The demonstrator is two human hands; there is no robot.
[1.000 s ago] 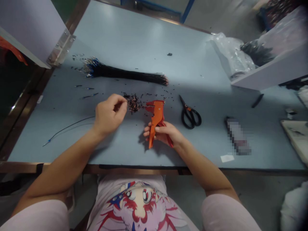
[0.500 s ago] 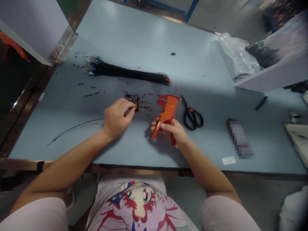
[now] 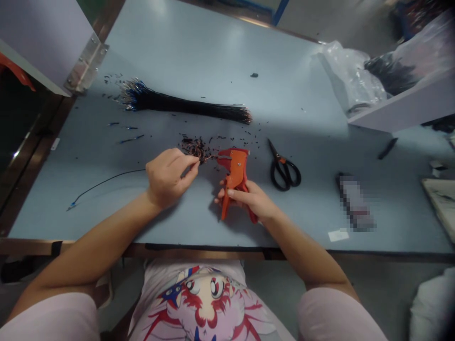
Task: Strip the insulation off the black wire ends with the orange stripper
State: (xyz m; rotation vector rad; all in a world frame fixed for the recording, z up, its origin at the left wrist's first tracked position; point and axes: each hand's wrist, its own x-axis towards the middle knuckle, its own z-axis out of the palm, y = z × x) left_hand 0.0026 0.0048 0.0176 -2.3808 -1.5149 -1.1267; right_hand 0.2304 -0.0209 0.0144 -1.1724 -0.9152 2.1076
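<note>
Closer now, left hand [image 3: 168, 177] pinches one wire [image 3: 209, 157]; right hand [image 3: 254, 199] clenches one wire stripper [image 3: 234, 175].

No readable text, pixelated packet [image 3: 354, 201] blurred out, white slip [image 3: 338, 235] unreadable

The left hand [image 3: 169, 179] pinches a wire end [image 3: 209, 158], its fingers hiding the rest of it. The right hand [image 3: 249, 199] covers part of the orange wire stripper [image 3: 234, 170]. On the right, a pixelated object [image 3: 354, 202] is unreadable, a pale sheet [image 3: 441, 203] runs off the edge, and the black bits [image 3: 194, 148] are too small to tell.
</note>
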